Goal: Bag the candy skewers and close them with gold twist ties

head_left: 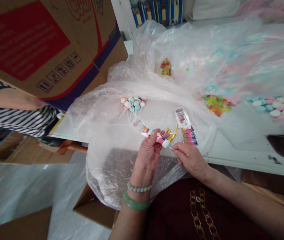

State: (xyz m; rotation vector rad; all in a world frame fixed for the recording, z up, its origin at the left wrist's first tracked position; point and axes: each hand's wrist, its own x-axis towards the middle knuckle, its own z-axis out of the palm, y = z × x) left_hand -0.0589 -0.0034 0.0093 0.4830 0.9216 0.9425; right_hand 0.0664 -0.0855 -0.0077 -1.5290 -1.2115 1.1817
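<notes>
My left hand [147, 153] pinches a small pink-and-white sweet-shaped pick [161, 139] with a teal tip. My right hand [190, 160] comes in from the right, its fingertips closed on a thin white stick [171, 148] at the teal end. Just beyond my fingers lie a curl of gold ribbon [171, 135] and printed card strips [188, 135]. A cluster of pastel round sweets on white sticks [132, 104] lies farther forward on a crumpled clear plastic sheet [102, 116]. My left wrist wears a green bangle [135, 204] and a bead bracelet [139, 188].
Colourful small sweets [216, 105] and pastel discs [274, 106] lie on a white table [242, 155] under loose plastic. A large cardboard box [42, 43] fills the upper left. Beside it stands a co-worker in a striped sleeve [14, 113]. Flattened cardboard lies below.
</notes>
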